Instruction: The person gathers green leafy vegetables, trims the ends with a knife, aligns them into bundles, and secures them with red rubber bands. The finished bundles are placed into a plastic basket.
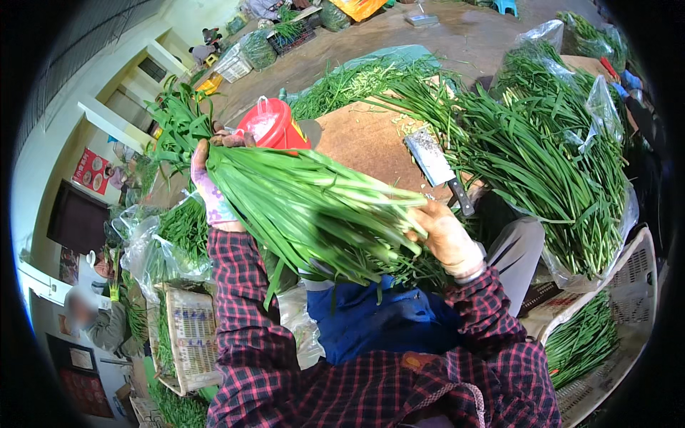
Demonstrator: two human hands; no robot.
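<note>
A large bunch of garlic chives [299, 198] lies across my lap, held off it between both hands. My left hand [208, 160], in a flowered glove with soiled fingers, is closed around the leafy end, and leaf tips stick out beyond the fist. At the pale stem end my right hand [441, 232], in a light glove, has its fingers on several stems; part of its grip is hidden behind them. Behind the bunch, a cleaver [431, 158] with scraps on its blade rests on a round wooden board [358, 139], its black handle towards me.
A red bucket [278, 128] stands by the board's left edge. Loose chives [535, 155] are heaped on plastic at the right, above a crate [637, 299]. Another plastic crate [192, 342] stands at my left. Trimmings [364, 80] lie behind the board. Another person [101, 321] is at far left.
</note>
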